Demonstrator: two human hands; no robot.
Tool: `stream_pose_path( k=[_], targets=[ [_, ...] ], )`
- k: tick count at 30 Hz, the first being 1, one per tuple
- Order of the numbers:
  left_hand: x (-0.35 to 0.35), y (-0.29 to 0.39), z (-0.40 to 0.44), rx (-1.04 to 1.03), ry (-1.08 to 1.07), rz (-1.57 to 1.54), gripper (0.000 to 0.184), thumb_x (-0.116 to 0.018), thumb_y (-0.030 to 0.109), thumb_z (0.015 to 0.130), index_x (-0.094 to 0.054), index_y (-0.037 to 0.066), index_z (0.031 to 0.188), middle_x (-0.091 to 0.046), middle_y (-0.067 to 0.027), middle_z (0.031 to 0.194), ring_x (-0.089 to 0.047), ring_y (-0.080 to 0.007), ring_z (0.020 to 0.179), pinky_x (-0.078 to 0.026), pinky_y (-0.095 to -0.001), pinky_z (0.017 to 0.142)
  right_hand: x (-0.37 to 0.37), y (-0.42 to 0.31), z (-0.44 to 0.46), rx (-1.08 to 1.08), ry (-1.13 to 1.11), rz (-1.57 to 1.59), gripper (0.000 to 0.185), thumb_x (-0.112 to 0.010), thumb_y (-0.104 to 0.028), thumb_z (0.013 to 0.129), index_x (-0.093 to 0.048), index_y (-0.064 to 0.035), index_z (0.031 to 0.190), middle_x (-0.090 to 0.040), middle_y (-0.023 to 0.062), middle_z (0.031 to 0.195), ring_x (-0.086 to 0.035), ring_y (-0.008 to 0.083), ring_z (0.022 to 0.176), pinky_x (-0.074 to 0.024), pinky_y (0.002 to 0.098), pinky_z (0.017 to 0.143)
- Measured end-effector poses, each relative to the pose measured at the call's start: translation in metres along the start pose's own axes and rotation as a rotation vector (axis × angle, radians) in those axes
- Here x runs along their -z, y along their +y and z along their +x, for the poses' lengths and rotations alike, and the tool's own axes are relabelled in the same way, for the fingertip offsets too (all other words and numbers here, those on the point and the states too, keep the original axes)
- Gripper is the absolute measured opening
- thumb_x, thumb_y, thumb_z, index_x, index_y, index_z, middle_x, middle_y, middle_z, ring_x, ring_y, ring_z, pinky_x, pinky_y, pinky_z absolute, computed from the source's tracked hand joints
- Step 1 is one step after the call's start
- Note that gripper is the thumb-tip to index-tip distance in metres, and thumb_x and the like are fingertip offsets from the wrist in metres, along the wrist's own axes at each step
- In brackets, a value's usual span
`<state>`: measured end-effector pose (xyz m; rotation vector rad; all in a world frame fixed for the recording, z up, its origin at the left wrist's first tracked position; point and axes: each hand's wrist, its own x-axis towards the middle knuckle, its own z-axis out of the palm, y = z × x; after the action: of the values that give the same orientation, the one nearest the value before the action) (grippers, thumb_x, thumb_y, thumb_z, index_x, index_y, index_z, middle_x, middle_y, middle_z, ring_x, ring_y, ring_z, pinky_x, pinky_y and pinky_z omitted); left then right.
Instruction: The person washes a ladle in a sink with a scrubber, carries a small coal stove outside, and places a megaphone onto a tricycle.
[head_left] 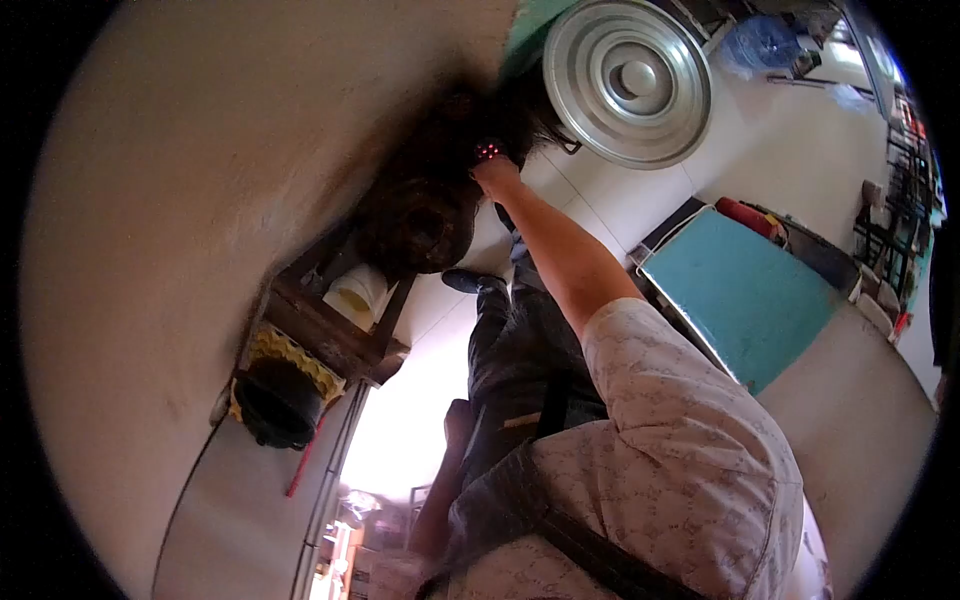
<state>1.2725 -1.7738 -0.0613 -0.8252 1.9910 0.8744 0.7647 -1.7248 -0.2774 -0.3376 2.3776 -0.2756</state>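
My right arm reaches up the middle of the head view, and my right hand (495,173) is at a dark, sooty stove-like structure (420,225) against the wall. Its fingers look curled, but what they hold is hidden in shadow. Just beyond them shows a small dark round thing (488,150) with several bright pink-red dots. My left hand (458,422) hangs low beside my dark trousers, its fingers too dark to make out. A large round metal lid (633,82) is to the right of the stove.
A white container (357,296) sits in a wooden frame (325,325). Near it are a yellow egg tray (325,376) and a black bowl (277,403). A turquoise-topped table (740,290) stands at the right. A clear blue bottle (760,44) lies at the upper right.
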Motion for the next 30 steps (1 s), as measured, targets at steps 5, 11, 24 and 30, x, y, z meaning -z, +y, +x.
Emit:
stream_pose_path(
  k=[5,11,24,30],
  targets=[
    [-0.015,-0.013,0.006,0.001,-0.011,0.011,0.038,-0.054,0.038,0.087,-0.061,0.001,0.087,-0.065,-0.022,0.087,-0.062,-0.0419,0.085,-0.048,-0.0508,0.072,0.076,0.023,-0.067,0.311,-0.182,0.333,0.018,-0.065,-0.022,0.083,-0.061,-0.0082,0.071,-0.053,0.0061,0.055,-0.048,0.0192,0.043,-0.0342,0.0345,0.039],
    [-0.009,0.004,0.011,0.161,-0.045,-0.007,0.027,-0.054,0.028,0.086,-0.06,0.002,0.091,-0.065,-0.0224,0.088,-0.062,-0.0419,0.085,-0.048,-0.051,0.071,0.1,0.056,-0.167,0.27,0.053,0.717,0.029,-0.065,-0.03,0.088,-0.06,-0.0086,0.07,-0.047,0.0037,0.049,-0.038,0.0131,0.035,-0.0242,0.0301,0.032],
    [-0.053,-0.056,0.008,0.288,0.04,-0.227,0.03,-0.046,0.027,0.089,-0.06,0.002,0.099,-0.065,-0.0243,0.101,-0.062,-0.041,0.098,-0.049,-0.0518,0.083,0.056,-0.154,-0.326,0.654,-0.029,0.399,0.044,-0.067,-0.013,0.082,-0.052,-0.0004,0.122,-0.059,0.0158,0.082,-0.058,0.0288,0.069,-0.048,0.039,0.061],
    [-0.043,-0.052,-0.017,0.383,0.097,-0.475,0.034,-0.041,0.027,0.091,-0.06,0.001,0.101,-0.064,-0.0253,0.103,-0.061,-0.0422,0.099,-0.048,-0.0516,0.085,-0.019,-0.236,-0.341,0.841,-0.032,0.239,0.05,-0.064,-0.016,0.086,-0.044,-0.0013,0.13,-0.057,0.0192,0.096,-0.06,0.0366,0.079,-0.0501,0.0445,0.066]
  ],
)
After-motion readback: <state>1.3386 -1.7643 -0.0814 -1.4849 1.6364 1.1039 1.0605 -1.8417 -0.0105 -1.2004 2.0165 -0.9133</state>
